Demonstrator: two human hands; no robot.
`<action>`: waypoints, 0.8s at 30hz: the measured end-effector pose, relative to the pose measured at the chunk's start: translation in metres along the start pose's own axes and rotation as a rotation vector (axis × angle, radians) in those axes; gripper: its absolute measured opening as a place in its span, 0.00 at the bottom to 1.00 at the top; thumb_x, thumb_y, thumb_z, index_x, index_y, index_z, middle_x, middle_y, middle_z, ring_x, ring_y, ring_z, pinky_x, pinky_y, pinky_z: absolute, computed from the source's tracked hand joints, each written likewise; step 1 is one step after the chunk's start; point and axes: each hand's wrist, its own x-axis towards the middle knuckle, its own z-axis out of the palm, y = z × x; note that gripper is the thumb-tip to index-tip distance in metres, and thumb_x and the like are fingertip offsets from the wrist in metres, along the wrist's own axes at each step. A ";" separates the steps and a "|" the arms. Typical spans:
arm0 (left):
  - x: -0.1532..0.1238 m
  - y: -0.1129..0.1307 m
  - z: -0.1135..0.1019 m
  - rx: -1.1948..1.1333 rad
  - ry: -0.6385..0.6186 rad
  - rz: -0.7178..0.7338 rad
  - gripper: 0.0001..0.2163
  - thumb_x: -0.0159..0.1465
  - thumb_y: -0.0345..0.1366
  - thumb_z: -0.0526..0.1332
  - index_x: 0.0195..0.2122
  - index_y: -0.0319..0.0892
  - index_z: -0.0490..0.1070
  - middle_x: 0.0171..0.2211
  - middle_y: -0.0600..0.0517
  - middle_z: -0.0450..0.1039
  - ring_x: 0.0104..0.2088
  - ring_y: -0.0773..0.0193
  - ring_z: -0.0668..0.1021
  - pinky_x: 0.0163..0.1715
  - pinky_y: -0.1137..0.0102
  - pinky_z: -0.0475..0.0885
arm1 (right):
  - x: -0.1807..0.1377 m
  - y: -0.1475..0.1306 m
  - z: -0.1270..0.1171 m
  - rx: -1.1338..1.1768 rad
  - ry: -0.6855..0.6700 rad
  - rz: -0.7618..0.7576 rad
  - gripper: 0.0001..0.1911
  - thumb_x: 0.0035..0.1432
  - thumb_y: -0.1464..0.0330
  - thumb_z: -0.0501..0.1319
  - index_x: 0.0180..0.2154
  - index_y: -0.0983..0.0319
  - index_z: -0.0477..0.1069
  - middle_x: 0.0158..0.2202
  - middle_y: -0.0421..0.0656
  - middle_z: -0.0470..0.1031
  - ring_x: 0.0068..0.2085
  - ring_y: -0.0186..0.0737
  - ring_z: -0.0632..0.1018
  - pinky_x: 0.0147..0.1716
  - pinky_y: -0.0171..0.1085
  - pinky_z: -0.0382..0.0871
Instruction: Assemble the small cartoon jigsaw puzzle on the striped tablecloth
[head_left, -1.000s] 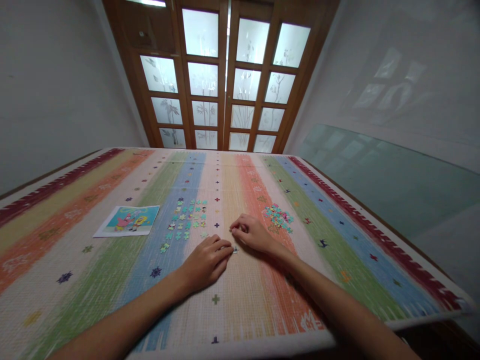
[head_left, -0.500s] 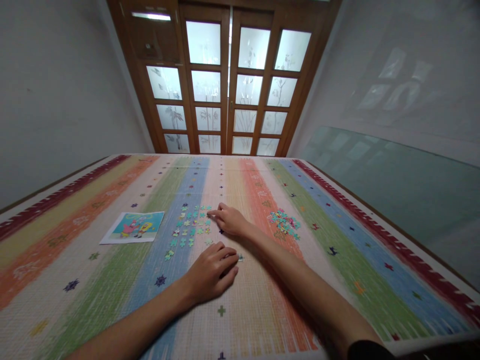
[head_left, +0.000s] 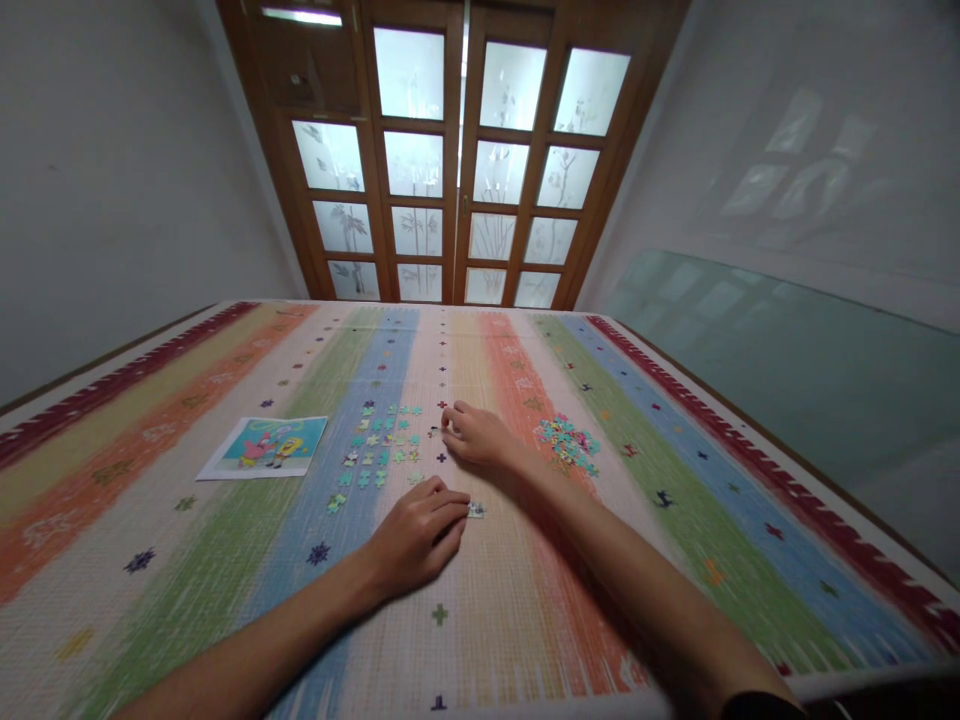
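Observation:
My left hand (head_left: 420, 532) lies flat on the striped mat (head_left: 150, 520), fingers stretched toward a small puzzle piece (head_left: 475, 510) at its fingertips. My right hand (head_left: 474, 434) is farther out, fingers curled in a pinch on a small dark puzzle piece (head_left: 434, 432). Just left of it, several puzzle pieces (head_left: 379, 447) lie spread in rows. A heap of loose pieces (head_left: 568, 441) sits to its right. A cartoon reference picture (head_left: 267, 445) lies at the left.
The striped mat covers a wide surface, with its near edge (head_left: 840, 680) at the lower right. Wooden doors with frosted panes (head_left: 450, 160) stand beyond the far end. A glass panel (head_left: 787, 350) leans along the right wall.
My right hand reached from near my left hand out to the rows of pieces, then drew back a little to the right with a piece in its pinch. My left hand stayed put.

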 end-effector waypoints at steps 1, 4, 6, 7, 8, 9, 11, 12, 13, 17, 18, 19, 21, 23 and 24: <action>0.000 0.000 0.000 0.001 0.000 0.002 0.10 0.71 0.29 0.56 0.47 0.38 0.77 0.43 0.44 0.81 0.39 0.57 0.74 0.40 0.60 0.76 | -0.003 0.002 0.000 0.015 0.005 -0.008 0.17 0.71 0.66 0.55 0.57 0.61 0.72 0.50 0.50 0.74 0.41 0.42 0.77 0.41 0.38 0.67; 0.001 0.001 -0.001 0.014 -0.005 0.004 0.10 0.71 0.29 0.56 0.46 0.39 0.77 0.44 0.44 0.81 0.40 0.57 0.74 0.41 0.60 0.76 | -0.010 0.005 0.001 0.041 -0.003 -0.037 0.21 0.71 0.68 0.54 0.63 0.56 0.68 0.51 0.49 0.73 0.41 0.42 0.77 0.42 0.38 0.67; 0.001 0.002 -0.001 0.029 -0.014 -0.001 0.10 0.71 0.29 0.56 0.45 0.40 0.78 0.44 0.44 0.80 0.40 0.57 0.75 0.42 0.59 0.75 | -0.010 0.004 0.000 0.026 -0.023 -0.041 0.21 0.70 0.69 0.55 0.62 0.54 0.69 0.50 0.49 0.73 0.42 0.42 0.77 0.42 0.38 0.67; 0.001 0.002 -0.001 0.035 -0.018 -0.005 0.10 0.71 0.29 0.56 0.45 0.40 0.78 0.44 0.44 0.79 0.41 0.57 0.75 0.42 0.59 0.75 | -0.009 0.003 0.000 0.018 -0.029 -0.040 0.21 0.70 0.69 0.55 0.62 0.54 0.70 0.50 0.49 0.73 0.41 0.43 0.78 0.42 0.38 0.67; 0.000 0.001 -0.001 0.039 -0.020 -0.009 0.10 0.71 0.29 0.56 0.44 0.40 0.78 0.43 0.44 0.79 0.41 0.57 0.75 0.42 0.59 0.75 | -0.008 0.002 -0.001 0.012 -0.032 -0.038 0.20 0.70 0.70 0.55 0.61 0.55 0.72 0.50 0.49 0.73 0.41 0.42 0.78 0.42 0.38 0.67; 0.000 0.001 -0.001 0.041 -0.020 -0.013 0.10 0.71 0.29 0.56 0.44 0.40 0.78 0.42 0.44 0.79 0.41 0.57 0.75 0.42 0.59 0.75 | -0.006 0.001 -0.001 0.009 -0.034 -0.034 0.19 0.69 0.70 0.55 0.58 0.56 0.73 0.49 0.49 0.74 0.41 0.42 0.78 0.42 0.38 0.67; 0.000 0.001 -0.001 0.033 -0.016 -0.019 0.10 0.71 0.29 0.56 0.43 0.39 0.78 0.40 0.45 0.79 0.40 0.57 0.75 0.41 0.59 0.76 | -0.004 -0.001 -0.002 0.010 -0.030 -0.014 0.16 0.69 0.70 0.56 0.55 0.59 0.75 0.49 0.49 0.74 0.40 0.42 0.78 0.42 0.38 0.68; 0.000 0.001 -0.001 0.026 -0.013 -0.020 0.10 0.71 0.29 0.56 0.43 0.39 0.78 0.40 0.45 0.79 0.40 0.57 0.75 0.41 0.59 0.76 | -0.003 -0.001 -0.003 0.013 -0.025 -0.006 0.16 0.68 0.70 0.56 0.54 0.60 0.75 0.49 0.49 0.74 0.40 0.42 0.77 0.42 0.38 0.68; 0.000 0.001 -0.001 0.020 -0.007 -0.022 0.10 0.71 0.29 0.56 0.44 0.39 0.78 0.39 0.45 0.80 0.39 0.57 0.75 0.40 0.60 0.76 | -0.002 -0.001 -0.003 0.019 -0.020 -0.004 0.16 0.68 0.70 0.57 0.55 0.60 0.75 0.49 0.49 0.74 0.40 0.42 0.77 0.42 0.38 0.68; 0.001 0.003 -0.002 0.018 0.001 -0.012 0.11 0.70 0.28 0.56 0.46 0.40 0.78 0.40 0.45 0.80 0.39 0.57 0.75 0.40 0.59 0.76 | -0.004 0.000 -0.003 0.053 -0.028 -0.045 0.16 0.69 0.71 0.57 0.55 0.57 0.76 0.48 0.47 0.74 0.42 0.40 0.77 0.44 0.37 0.67; 0.002 0.003 -0.003 0.021 -0.002 -0.008 0.11 0.70 0.28 0.56 0.46 0.40 0.77 0.40 0.45 0.80 0.39 0.57 0.75 0.40 0.59 0.76 | -0.005 0.001 -0.004 0.062 -0.033 -0.047 0.15 0.69 0.70 0.57 0.53 0.58 0.77 0.48 0.47 0.74 0.41 0.40 0.77 0.43 0.37 0.67; 0.002 0.004 -0.004 0.025 -0.006 -0.005 0.11 0.70 0.28 0.55 0.45 0.40 0.77 0.40 0.45 0.80 0.39 0.57 0.75 0.40 0.60 0.76 | -0.006 0.002 -0.004 0.072 -0.034 -0.041 0.14 0.68 0.70 0.57 0.51 0.59 0.78 0.47 0.47 0.74 0.40 0.39 0.77 0.43 0.37 0.67; 0.002 0.005 -0.005 0.033 -0.013 0.000 0.10 0.70 0.28 0.55 0.44 0.39 0.77 0.39 0.44 0.80 0.38 0.57 0.75 0.40 0.60 0.75 | -0.009 0.004 -0.005 0.105 -0.021 -0.019 0.11 0.66 0.71 0.59 0.46 0.61 0.79 0.46 0.47 0.74 0.39 0.39 0.76 0.41 0.36 0.67; 0.002 0.005 -0.005 0.042 -0.019 0.008 0.09 0.71 0.28 0.56 0.41 0.39 0.77 0.38 0.45 0.79 0.38 0.58 0.75 0.39 0.61 0.75 | -0.013 0.007 -0.005 0.160 -0.001 0.008 0.08 0.63 0.71 0.61 0.42 0.63 0.78 0.44 0.47 0.74 0.38 0.38 0.75 0.40 0.36 0.66; 0.002 0.005 -0.005 0.047 -0.024 0.015 0.09 0.71 0.28 0.55 0.41 0.39 0.77 0.38 0.45 0.79 0.38 0.58 0.74 0.39 0.62 0.75 | -0.015 0.008 -0.006 0.187 0.008 0.018 0.06 0.62 0.72 0.62 0.40 0.64 0.78 0.43 0.47 0.74 0.38 0.38 0.74 0.40 0.36 0.66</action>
